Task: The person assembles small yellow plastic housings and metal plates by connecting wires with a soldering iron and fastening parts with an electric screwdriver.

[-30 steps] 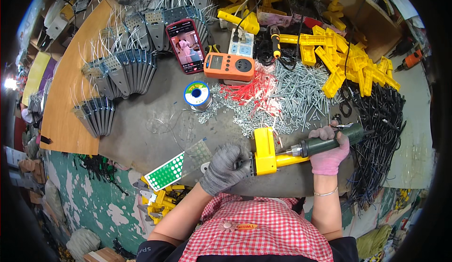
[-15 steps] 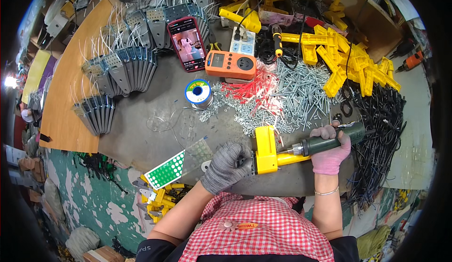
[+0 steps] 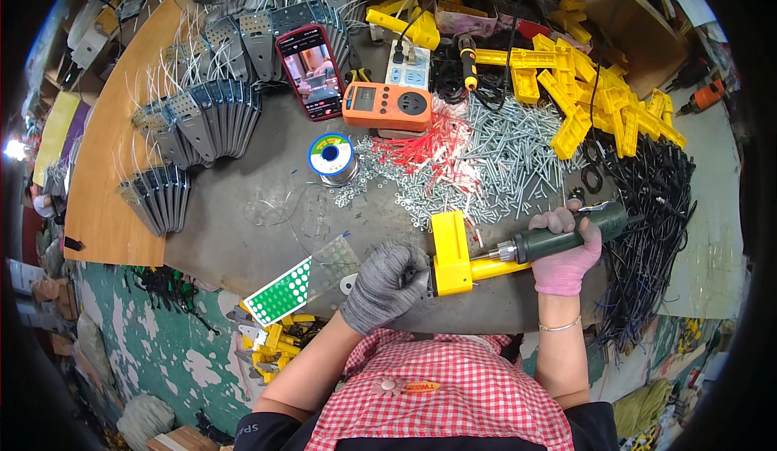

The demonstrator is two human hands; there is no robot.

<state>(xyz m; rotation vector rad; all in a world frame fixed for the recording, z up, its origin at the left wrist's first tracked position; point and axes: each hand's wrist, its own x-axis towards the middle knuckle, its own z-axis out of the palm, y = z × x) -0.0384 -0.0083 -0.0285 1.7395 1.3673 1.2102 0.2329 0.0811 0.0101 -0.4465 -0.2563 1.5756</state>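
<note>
Two gloved hands bring a yellow plastic piece [image 3: 451, 261] and a dark green power screwdriver [image 3: 543, 244] together at the bench's [image 3: 222, 232] near edge.
The left forearm slants inward, the left hand's [image 3: 384, 289] fingers clenched around a metal bracket [image 3: 348, 283] at the piece's left end; the right hand [image 3: 569, 257], forearm nearly upright, grasps the screwdriver, tip pointing leftward.

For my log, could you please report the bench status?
Left hand closed at left end of yellow part; right hand gripping green power driver; loose screws piled just beyond.
</note>
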